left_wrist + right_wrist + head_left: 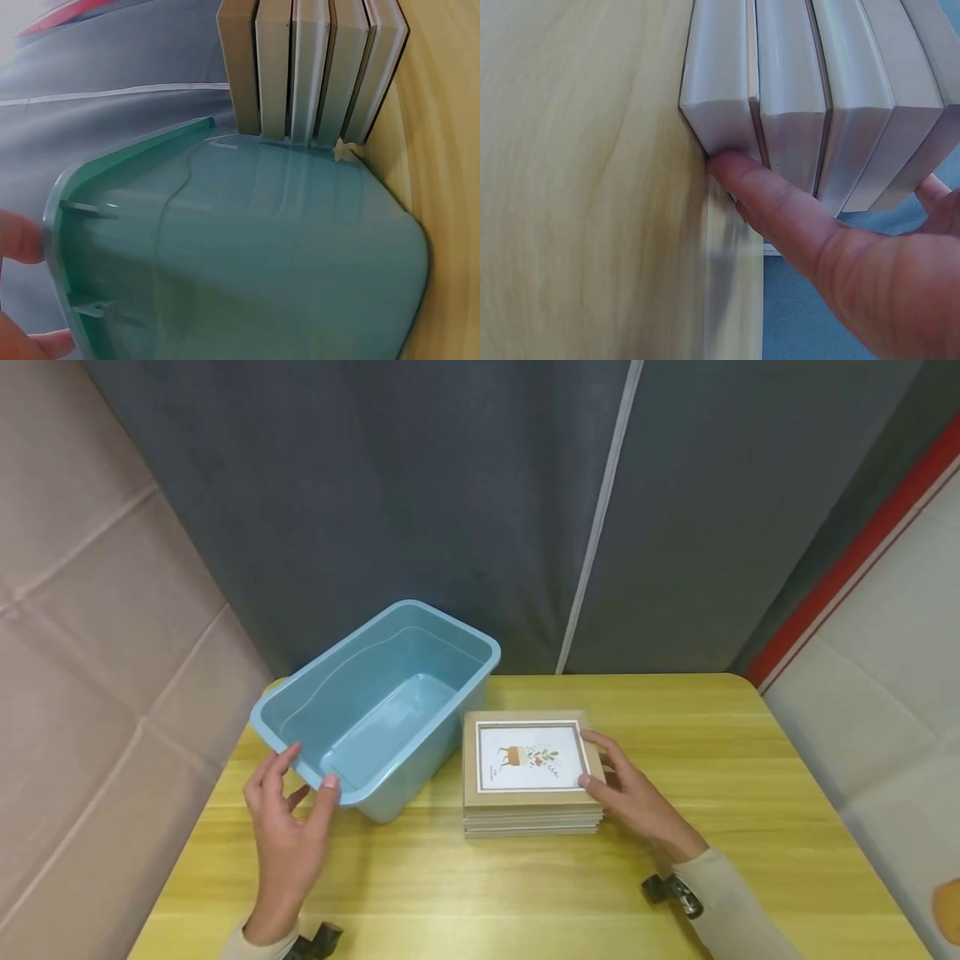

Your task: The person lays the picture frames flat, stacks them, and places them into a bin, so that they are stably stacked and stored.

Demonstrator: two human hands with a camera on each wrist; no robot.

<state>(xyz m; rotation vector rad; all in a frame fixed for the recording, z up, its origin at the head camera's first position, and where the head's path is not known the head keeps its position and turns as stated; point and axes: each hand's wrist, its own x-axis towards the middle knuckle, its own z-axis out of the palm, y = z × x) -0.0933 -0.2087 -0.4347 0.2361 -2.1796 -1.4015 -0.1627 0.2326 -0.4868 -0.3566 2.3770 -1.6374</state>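
Observation:
A light-blue plastic bin (397,710) stands angled at the left of the table, its inside bare. My left hand (285,835) grips the rim at its near left end with thumb and fingers; fingertips (21,238) show at that rim in the left wrist view. To the bin's right lies a stack of picture frames (532,822). The top frame (532,758) has pale brown borders and a plant print. My right hand (637,797) rests along the stack's right side, thumb and forefinger at the top edge. In the right wrist view, one straight finger (780,206) touches low on the stack.
The table (675,752) has a yellow wood-grain top with rounded back corners. A dark grey curtain (375,510) hangs behind it. Pale panels stand on the left (112,693) and right (892,710). Close beside the bin sits the stack.

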